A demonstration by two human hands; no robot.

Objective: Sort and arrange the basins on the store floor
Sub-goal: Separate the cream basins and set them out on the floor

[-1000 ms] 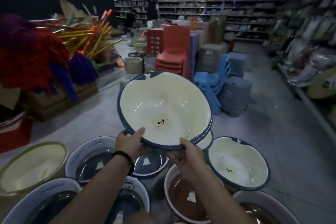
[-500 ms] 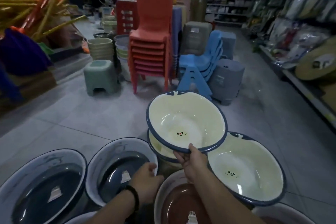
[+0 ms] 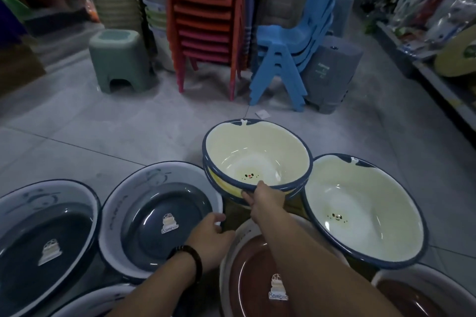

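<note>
A cream basin with a blue rim and a small face print sits nested on a short stack of like basins on the floor. My right hand grips its near rim. To its right a second cream basin leans tilted. My left hand holds the right rim of a dark blue basin with a white edge. Another dark blue basin lies at far left. A brown basin with a white edge sits under my right forearm.
Stacked red chairs, blue chairs, a green stool and grey stools stand beyond the basins. Stacked buckets are behind the stool. A shelf with packaged goods runs along the right.
The cream basin came down from in front of me onto the stack. My left hand let go of it and moved to the dark blue basin's rim. The view tilted down.
</note>
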